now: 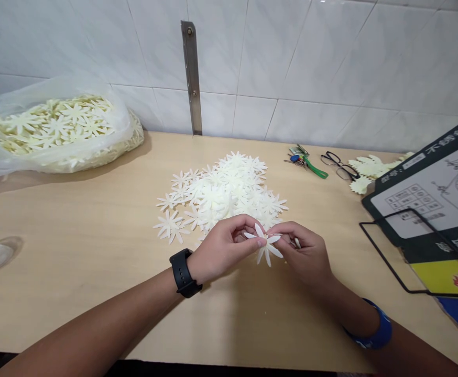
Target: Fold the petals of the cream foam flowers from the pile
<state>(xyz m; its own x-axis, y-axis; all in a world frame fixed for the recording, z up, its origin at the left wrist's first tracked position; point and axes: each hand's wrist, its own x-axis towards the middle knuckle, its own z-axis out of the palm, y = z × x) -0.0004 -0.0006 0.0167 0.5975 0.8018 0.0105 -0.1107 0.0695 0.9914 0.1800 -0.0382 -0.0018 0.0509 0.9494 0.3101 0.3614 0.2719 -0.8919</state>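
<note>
A white many-petalled flower cutout [267, 245] is pinched between the thumb and fingers of my left hand [229, 241], its petals spread toward me. Just to its right, my right hand [305, 251] is closed, with the fingertips at the flower's edge. Something thin and pale shows by those fingertips, too small to name. Behind both hands lies a loose heap of similar flower cutouts [229, 191], some spilling to the left on the table [107, 246].
A clear plastic bag [107, 152] full of flower cutouts stands at the back left. Keys with a green strap [315, 168], eyeglasses [339, 166] and more pale cutouts [370, 167] lie at the back right. A printed box [441, 193] and black wire frame [402, 280] occupy the right side.
</note>
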